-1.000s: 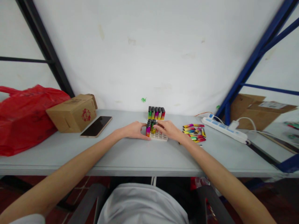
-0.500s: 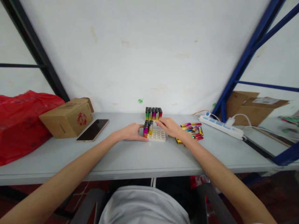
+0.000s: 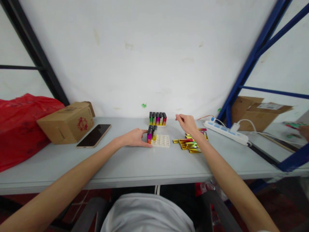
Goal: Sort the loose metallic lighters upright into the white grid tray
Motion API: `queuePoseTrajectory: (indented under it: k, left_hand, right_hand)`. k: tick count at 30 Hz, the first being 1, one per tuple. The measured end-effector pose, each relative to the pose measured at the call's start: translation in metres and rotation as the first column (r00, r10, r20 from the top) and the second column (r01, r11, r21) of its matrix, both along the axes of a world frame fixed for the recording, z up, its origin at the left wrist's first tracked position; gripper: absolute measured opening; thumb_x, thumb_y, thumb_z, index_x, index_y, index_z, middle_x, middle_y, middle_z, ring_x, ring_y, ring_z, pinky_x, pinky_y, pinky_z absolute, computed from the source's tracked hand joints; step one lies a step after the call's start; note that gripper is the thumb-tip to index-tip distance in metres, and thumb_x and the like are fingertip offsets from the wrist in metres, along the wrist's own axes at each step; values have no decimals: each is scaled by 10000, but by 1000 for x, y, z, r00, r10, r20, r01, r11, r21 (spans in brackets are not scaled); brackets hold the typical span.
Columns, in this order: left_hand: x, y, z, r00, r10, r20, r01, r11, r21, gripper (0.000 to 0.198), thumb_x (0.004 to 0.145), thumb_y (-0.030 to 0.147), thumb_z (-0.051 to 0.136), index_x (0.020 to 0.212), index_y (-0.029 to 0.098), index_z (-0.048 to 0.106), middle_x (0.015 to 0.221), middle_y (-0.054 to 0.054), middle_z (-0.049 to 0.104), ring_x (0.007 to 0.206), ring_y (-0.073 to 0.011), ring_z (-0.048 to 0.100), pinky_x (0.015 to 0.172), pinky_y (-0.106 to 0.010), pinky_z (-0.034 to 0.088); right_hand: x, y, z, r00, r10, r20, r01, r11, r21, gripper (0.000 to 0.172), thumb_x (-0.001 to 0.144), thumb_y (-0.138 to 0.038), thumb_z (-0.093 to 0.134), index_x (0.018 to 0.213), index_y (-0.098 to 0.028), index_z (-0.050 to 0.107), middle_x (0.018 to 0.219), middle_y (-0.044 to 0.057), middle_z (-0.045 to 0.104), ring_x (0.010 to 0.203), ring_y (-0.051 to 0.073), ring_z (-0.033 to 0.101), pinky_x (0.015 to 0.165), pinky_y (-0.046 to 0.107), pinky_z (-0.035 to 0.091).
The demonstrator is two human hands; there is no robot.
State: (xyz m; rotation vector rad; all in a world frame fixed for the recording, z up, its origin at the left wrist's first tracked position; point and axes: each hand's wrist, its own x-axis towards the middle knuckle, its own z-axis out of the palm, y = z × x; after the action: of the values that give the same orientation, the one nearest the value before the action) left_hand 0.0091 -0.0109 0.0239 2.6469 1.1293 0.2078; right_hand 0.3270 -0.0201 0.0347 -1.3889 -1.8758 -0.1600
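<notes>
A small white tray (image 3: 162, 140) with rows of round holes lies on the table. Several lighters (image 3: 149, 135), purple and yellow with black tops, stand upright at its left end. Around that end my left hand (image 3: 135, 138) is closed, thumb at the near corner and fingers behind the lighters. My right hand (image 3: 187, 123) is raised to the right of the tray, fingers curled with no object visible in them. Just beyond its wrist and forearm, a loose pile of shiny multicoloured lighters (image 3: 189, 145) lies on the table, partly hidden by the arm.
Behind the tray, a full block of upright lighters (image 3: 157, 119) stands near the wall. A phone (image 3: 94, 136), a cardboard box (image 3: 67, 124) and a red bag (image 3: 24, 129) are at left. A white power strip (image 3: 225, 132) lies at right. Part of another person's hand (image 3: 304, 131) shows at the right edge.
My right hand has moved away from the tray, rightward and slightly up toward the lighter pile. My left hand stays at the tray. Another person's hand has appeared at the far right.
</notes>
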Motion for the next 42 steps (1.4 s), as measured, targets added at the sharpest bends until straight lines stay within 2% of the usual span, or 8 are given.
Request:
queuePoseTrajectory:
  k: [6,18,30,34,36,38,40,42]
  left_hand:
    - [0,-2,2,1000,2,-12,-2,1000,4,853,699,803,674,1250,152,670,717,-29,668,606,-221,591,560,-291,374]
    - [0,-1,1,1000,-14,-21,14,999,33,787,732,770,680,1246,173,674,792,-36,695,675,-226,627,595,-285,401]
    - [0,0,1,1000,-11,-13,12,1000,19,820,716,793,678,1251,172,673,817,-45,714,694,-234,642,608,-291,414]
    - [0,2,-1,1000,-19,-8,19,1000,24,846,706,817,666,1253,171,674,811,-55,717,710,-249,659,603,-294,416]
    - [0,2,-2,1000,-15,-16,16,999,43,859,703,825,662,1259,170,670,815,-61,716,722,-258,666,603,-296,417]
    - [0,3,-3,1000,-23,-16,24,998,53,852,713,817,663,1270,173,664,839,-66,724,745,-263,675,622,-295,427]
    - [-1,3,-3,999,-38,-3,39,998,49,836,724,800,671,1279,175,660,867,-68,734,770,-266,685,646,-295,440]
    - [-1,2,-3,999,-52,5,52,998,40,823,734,786,675,1282,173,659,878,-69,741,783,-268,690,658,-296,448]
  right_hand:
    - [4,-1,2,997,-41,-63,40,999,-5,543,1022,-483,380,813,-158,761,524,4,548,534,163,531,626,285,340]
    - [2,0,2,996,-18,-82,12,998,-68,527,1025,-473,379,795,-171,745,592,11,640,552,148,603,638,259,407]
    - [20,-2,10,957,-148,-250,122,986,-116,429,983,-380,450,757,-170,748,613,15,698,567,147,684,699,249,507]
    - [29,-1,11,947,-222,-233,193,971,-140,435,989,-372,449,774,-159,760,635,38,725,605,160,712,728,254,526]
    - [33,1,11,954,-225,-199,198,969,-146,474,1017,-403,416,835,-150,772,689,59,751,662,178,739,798,279,538]
    - [38,4,11,964,-227,-140,203,965,-163,500,1041,-437,376,997,-142,777,785,80,779,732,201,759,892,327,537]
    - [42,6,11,976,-212,-55,199,962,-185,527,1051,-474,346,1217,-145,722,985,114,792,885,235,768,998,385,511]
    - [47,4,8,988,-148,52,155,964,-216,571,1046,-528,339,1384,-170,629,1267,144,720,1151,270,700,1108,426,449]
